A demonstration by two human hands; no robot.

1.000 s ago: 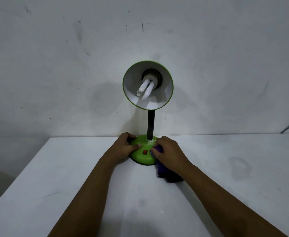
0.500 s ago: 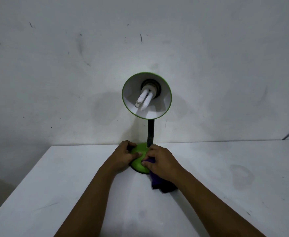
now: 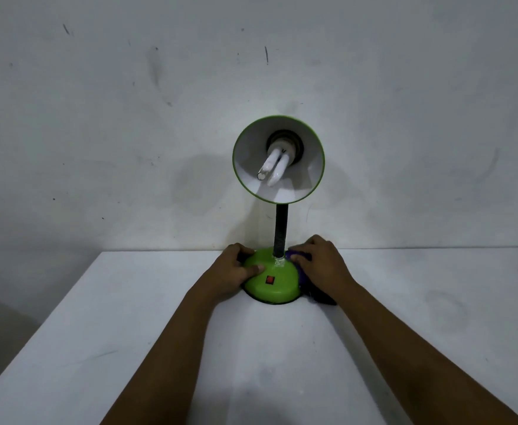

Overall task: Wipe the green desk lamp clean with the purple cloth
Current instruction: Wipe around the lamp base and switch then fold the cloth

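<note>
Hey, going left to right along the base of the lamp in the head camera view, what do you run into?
Left hand gripping the base's left edge → red rocker switch on the round green lamp base → purple cloth under the right hand, pressed to the base's right side.

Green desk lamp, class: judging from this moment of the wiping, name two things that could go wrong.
1. The purple cloth wipes the base near the red switch; a swipe might press it.
2. The shade sits high on a thin neck; if the left hand lets go, the lamp may tip.
</note>
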